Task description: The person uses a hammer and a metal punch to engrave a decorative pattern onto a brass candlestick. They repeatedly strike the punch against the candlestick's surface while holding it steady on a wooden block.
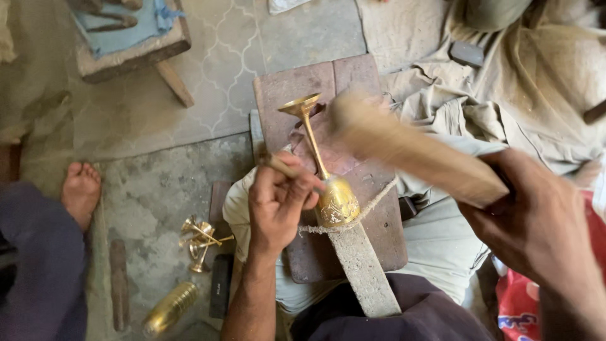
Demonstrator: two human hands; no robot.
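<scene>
i note the brass goblet [328,183] lying strapped by cord on the wooden block [297,95]. left hand [276,201] fingers pinch a chisel [278,163] against its bowl; right hand [536,221] grips a blurred wooden mallet [410,148]. risk: a glancing strike skids the chisel, scarring the engraving.

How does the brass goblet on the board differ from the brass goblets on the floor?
The brass goblet on the board lies alone, held down by a cord, with the left hand at its bowl; the goblets on the floor sit loose in a small heap, untouched. The board goblet's bowl shows engraved pattern; any pattern on the floor goblets is too small to tell. Both are shiny yellow metal with flared feet.
</scene>
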